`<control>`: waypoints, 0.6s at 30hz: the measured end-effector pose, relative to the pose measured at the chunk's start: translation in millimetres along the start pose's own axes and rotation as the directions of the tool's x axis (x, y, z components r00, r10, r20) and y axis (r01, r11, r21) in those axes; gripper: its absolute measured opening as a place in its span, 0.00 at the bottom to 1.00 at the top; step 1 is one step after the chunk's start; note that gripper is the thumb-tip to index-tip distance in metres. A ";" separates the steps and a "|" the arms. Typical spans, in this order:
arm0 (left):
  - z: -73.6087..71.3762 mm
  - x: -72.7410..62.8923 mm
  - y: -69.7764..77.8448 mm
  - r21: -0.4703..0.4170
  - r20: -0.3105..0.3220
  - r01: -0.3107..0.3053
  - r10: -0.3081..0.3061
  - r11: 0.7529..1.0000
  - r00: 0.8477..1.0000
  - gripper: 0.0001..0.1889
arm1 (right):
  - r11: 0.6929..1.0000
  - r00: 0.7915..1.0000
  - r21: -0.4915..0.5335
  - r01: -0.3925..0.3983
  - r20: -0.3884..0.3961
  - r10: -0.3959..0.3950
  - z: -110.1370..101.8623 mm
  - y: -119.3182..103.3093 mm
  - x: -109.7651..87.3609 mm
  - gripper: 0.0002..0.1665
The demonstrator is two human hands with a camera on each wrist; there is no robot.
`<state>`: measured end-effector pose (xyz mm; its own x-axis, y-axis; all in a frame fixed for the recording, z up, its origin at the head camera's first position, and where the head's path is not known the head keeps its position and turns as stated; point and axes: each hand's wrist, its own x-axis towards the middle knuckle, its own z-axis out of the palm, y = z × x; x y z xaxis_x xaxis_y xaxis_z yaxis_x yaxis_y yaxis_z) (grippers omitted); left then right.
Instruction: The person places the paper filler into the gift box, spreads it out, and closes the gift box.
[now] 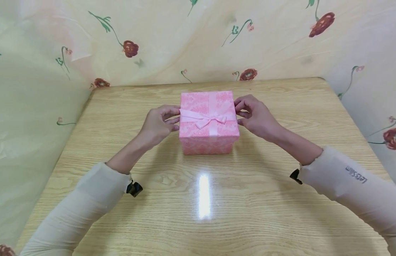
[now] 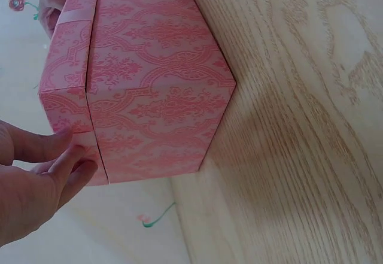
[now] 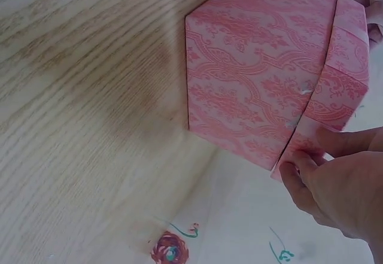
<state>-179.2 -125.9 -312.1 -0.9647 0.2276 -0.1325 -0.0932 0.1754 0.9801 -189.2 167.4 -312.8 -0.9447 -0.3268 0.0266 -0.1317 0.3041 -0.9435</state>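
A pink patterned gift box (image 1: 207, 147) stands upright on the wooden table, its lid (image 1: 198, 99) on top. A pale pink ribbon crosses the lid and ends in a bow (image 1: 214, 120). My left hand (image 1: 155, 124) grips the lid's left side, thumb and bent fingers (image 2: 78, 177) at the ribbon band near its lower edge. From the other side, my right hand (image 1: 258, 118) holds the lid's right rim with thumb and curled fingers (image 3: 293, 183). In both wrist views a thin dark seam runs between lid and box body (image 3: 251, 66).
The wooden table (image 1: 159, 213) carries a bright light reflection in front of the box. Behind and at both sides hangs a cream floral sheet (image 1: 166, 46). Dark straps (image 1: 134, 188) show at the cuffs of the pale sleeves.
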 end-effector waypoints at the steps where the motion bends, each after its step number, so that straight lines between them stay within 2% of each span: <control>1: 0.1 0.1 -0.5 0.002 0.001 0.001 -0.001 1.000 1.000 0.24 | 1.000 1.000 -0.005 0.001 0.000 -0.001 0.5 1.4 0.5 0.12; 9: -0.6 2.9 -11.5 -0.008 0.017 0.002 -0.002 1.000 1.000 0.24 | 0.999 1.000 -0.041 -0.021 -0.021 0.020 6.9 11.5 3.8 0.12; 18: 0.4 4.2 -28.0 -0.018 0.030 0.021 -0.020 1.000 0.999 0.24 | 0.993 0.999 -0.114 -0.037 0.016 0.039 12.9 21.4 2.8 0.12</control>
<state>-180.5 -129.5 -340.2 -0.9549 0.2522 -0.1567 -0.1179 0.1626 0.9796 -190.7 161.4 -337.2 -0.9442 -0.3291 -0.0154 -0.1303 0.4159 -0.9001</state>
